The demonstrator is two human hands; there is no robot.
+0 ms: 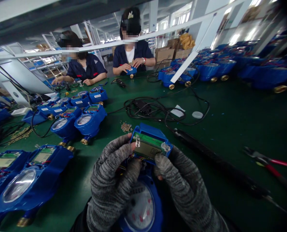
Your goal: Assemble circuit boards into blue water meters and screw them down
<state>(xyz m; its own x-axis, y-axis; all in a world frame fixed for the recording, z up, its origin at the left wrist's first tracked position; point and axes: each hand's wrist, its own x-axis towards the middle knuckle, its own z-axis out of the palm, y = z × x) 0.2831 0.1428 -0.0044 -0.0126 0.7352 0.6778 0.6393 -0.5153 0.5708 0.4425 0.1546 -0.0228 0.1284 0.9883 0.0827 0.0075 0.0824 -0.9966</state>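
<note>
A blue water meter (143, 206) with a round dial stands right in front of me on the green table (230, 129). Both my hands wear grey knit gloves. My left hand (112, 174) grips the left side of the meter's upper blue housing. My right hand (179, 183) holds the right side, its fingers on the green circuit board with the grey display (149, 146) seated in that housing. Coloured wires show under the board between my hands.
Several blue meters (85, 120) lie at left and front left. A heap of small screws (126, 126), black cables (148, 108), a white cap (197, 114), a black tool (218, 164) and red-handled pliers (271, 162) are nearby. Two people sit across the table.
</note>
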